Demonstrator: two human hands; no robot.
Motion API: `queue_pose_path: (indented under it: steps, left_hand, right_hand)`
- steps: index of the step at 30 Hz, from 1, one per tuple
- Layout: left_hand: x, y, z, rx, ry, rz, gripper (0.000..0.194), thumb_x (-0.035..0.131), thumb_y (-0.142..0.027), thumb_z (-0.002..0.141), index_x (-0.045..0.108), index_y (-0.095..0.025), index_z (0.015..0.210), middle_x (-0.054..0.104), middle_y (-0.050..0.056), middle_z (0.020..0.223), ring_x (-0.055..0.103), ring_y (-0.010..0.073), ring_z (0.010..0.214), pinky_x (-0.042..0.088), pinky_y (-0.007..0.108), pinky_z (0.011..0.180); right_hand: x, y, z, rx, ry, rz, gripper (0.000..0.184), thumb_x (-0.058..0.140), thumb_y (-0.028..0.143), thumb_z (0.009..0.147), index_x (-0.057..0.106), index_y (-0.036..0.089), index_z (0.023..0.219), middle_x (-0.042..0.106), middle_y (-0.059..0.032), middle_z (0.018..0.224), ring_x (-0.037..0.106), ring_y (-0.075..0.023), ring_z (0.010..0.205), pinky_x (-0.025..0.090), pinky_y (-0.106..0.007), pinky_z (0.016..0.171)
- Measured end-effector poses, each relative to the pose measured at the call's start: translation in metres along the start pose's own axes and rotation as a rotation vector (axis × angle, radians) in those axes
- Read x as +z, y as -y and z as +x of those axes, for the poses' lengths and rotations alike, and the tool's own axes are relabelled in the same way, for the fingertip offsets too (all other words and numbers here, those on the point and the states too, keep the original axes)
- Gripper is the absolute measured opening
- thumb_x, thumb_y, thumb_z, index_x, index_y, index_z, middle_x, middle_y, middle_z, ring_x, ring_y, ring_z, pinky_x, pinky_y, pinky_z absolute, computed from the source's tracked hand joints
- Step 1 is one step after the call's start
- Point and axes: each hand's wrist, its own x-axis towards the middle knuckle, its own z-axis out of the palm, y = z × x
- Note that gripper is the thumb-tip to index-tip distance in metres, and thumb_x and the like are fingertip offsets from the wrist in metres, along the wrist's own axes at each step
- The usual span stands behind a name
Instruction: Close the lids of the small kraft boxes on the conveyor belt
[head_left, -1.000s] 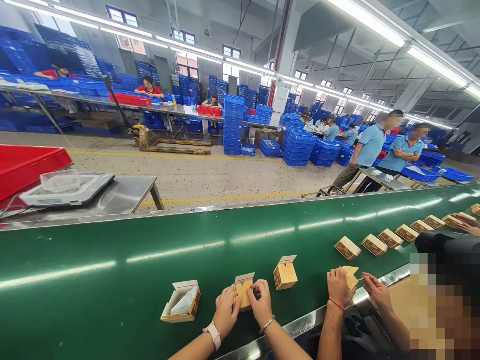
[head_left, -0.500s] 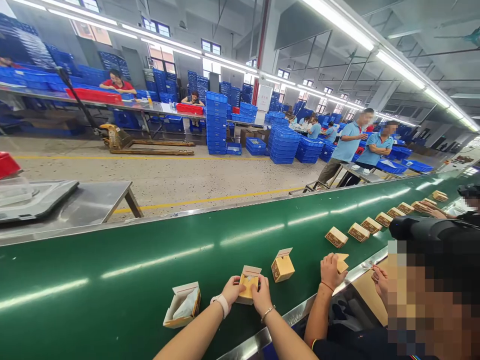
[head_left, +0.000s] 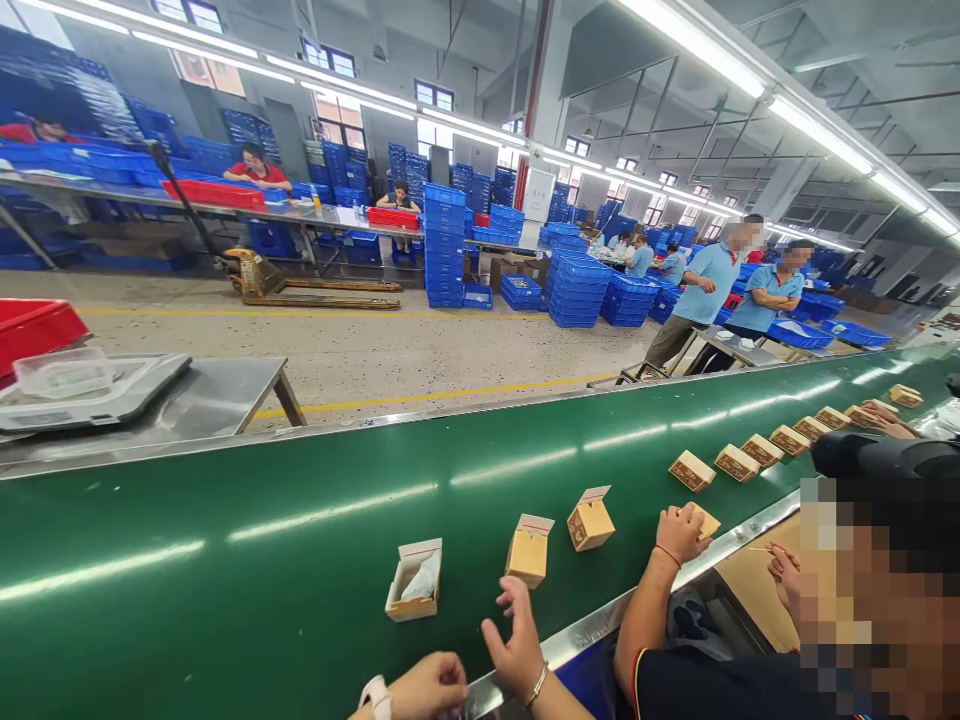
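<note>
My right hand (head_left: 517, 635) is open, thumb and fingers apart, just below a small tan carton (head_left: 528, 556) and not holding it. This carton stands on the green conveyor belt (head_left: 247, 590), its pale top flap raised. Low at the frame's bottom edge, my left hand (head_left: 433, 685) has its fingers curled together, with nothing visible in them. Above it lies an open carton (head_left: 414, 588) with a whitish packet (head_left: 424, 577) inside. To the right of the middle carton is another tan carton (head_left: 590, 525), flap up.
At right, a co-worker's hand (head_left: 681, 532) rests on a carton (head_left: 705, 520). A row of closed cartons (head_left: 691, 471) runs up the belt beyond. The metal belt edge (head_left: 585, 625) passes beside my right hand. A steel table (head_left: 225, 395) stands across the belt.
Both hands have let go of the middle carton and drawn back toward the near edge. That carton now stands free on the belt. The view has shifted slightly.
</note>
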Motion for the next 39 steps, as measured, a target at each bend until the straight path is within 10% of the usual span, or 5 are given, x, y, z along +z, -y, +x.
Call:
queue_pose_path:
  steps: [5, 8, 19, 33, 39]
  left_hand:
    - [-0.05, 0.042, -0.006, 0.143, -0.571, 0.148, 0.035, 0.048, -0.049, 0.074, 0.05, -0.016, 0.086, 0.062, 0.014, 0.096, 0.059, 0.0282, 0.096, 0.043, 0.047, 0.092]
    - [-0.078, 0.042, 0.007, 0.443, -0.688, 0.346, 0.06, 0.049, -0.046, 0.077, 0.049, -0.013, 0.127, 0.047, 0.016, 0.136, 0.044, 0.0291, 0.127, 0.034, 0.047, 0.106]
    - [-0.071, 0.01, 0.031, 0.767, -0.669, 0.941, 0.051, 0.042, -0.028, 0.09, 0.048, -0.017, 0.139, 0.043, 0.011, 0.14, 0.043, 0.0329, 0.126, 0.044, 0.044, 0.086]
    - [-0.048, -0.017, 0.046, 0.752, -0.569, 0.826, 0.04, 0.041, -0.028, 0.093, 0.058, -0.025, 0.128, 0.053, 0.007, 0.132, 0.049, 0.0298, 0.12, 0.037, 0.045, 0.085]
    - [-0.046, -0.019, 0.048, 0.734, -0.53, 0.77, 0.042, 0.04, -0.032, 0.093, 0.055, -0.027, 0.132, 0.051, 0.006, 0.135, 0.045, 0.0279, 0.121, 0.036, 0.044, 0.088]
  right_hand:
    - [0.019, 0.014, 0.041, -0.164, 0.38, 0.063, 0.071, 0.062, 0.03, 0.072, 0.042, 0.016, 0.138, 0.038, -0.013, 0.143, 0.038, -0.022, 0.134, 0.036, -0.039, 0.111]
    - [0.027, 0.019, 0.074, -0.163, 0.477, 0.051, 0.074, 0.065, 0.032, 0.068, 0.046, 0.013, 0.136, 0.037, -0.0141, 0.143, 0.04, -0.0231, 0.133, 0.035, -0.041, 0.111]
    - [0.016, 0.031, 0.125, -0.263, 0.825, -0.26, 0.045, 0.068, 0.039, 0.069, 0.064, 0.035, 0.114, 0.052, 0.0021, 0.132, 0.06, -0.0252, 0.097, 0.047, -0.039, 0.078]
    - [0.014, 0.0, 0.072, -0.242, 0.296, 0.05, 0.038, 0.044, 0.046, 0.086, 0.071, 0.023, 0.099, 0.064, -0.0052, 0.111, 0.062, -0.0159, 0.101, 0.042, -0.029, 0.084]
    - [-0.01, -0.002, 0.112, -0.258, 0.777, 0.098, 0.039, 0.054, 0.047, 0.079, 0.07, 0.024, 0.106, 0.064, -0.0047, 0.11, 0.06, -0.0178, 0.106, 0.044, -0.028, 0.092]
